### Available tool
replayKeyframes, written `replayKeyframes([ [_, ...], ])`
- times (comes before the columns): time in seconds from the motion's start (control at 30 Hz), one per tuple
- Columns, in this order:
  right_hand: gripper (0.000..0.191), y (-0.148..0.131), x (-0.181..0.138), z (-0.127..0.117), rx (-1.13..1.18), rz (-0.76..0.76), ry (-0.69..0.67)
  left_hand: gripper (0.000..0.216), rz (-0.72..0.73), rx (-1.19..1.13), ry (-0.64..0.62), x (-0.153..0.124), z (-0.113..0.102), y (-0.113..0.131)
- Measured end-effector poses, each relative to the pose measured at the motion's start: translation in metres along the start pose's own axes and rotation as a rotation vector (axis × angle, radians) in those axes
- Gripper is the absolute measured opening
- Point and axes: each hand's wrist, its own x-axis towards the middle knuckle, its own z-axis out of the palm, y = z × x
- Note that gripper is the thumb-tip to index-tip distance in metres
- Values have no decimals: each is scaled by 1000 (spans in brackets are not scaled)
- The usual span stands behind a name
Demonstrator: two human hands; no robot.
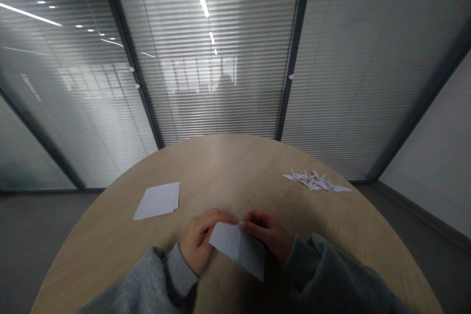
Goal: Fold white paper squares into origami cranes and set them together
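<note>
A folded white sheet of paper [239, 250] is held just above the round wooden table [235, 167], close to its near edge. My left hand [200, 243] pinches the sheet's upper left corner, fingers curled. My right hand [268, 233] pinches the top edge beside it, fingertips nearly meeting those of the left. Both arms wear grey sleeves. A crease runs down the middle of the sheet.
A small stack of white paper sheets [158, 200] lies to the left on the table. Several folded paper cranes [316, 181] lie in a cluster at the right rear. Glass walls with closed blinds stand behind the table.
</note>
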Motion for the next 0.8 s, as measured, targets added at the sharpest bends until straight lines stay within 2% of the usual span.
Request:
replayKeyframes([
  [0.3, 44, -3, -2, -2, -41, -31, 38, 32, -87, -27, 73, -3, 1, -1],
  [0.47, 43, -2, 2, -1, 61, -59, 61, 27, -234, -114, 165, -2, 1, -6],
  [0.63, 28, -1, 1, -4, 135, -133, 78, 31, -423, -148, 293, 0, 3, -14],
  [0.8, 39, -2, -2, -5, 107, -167, 36, 36, -517, -175, 371, 1, 4, -21],
])
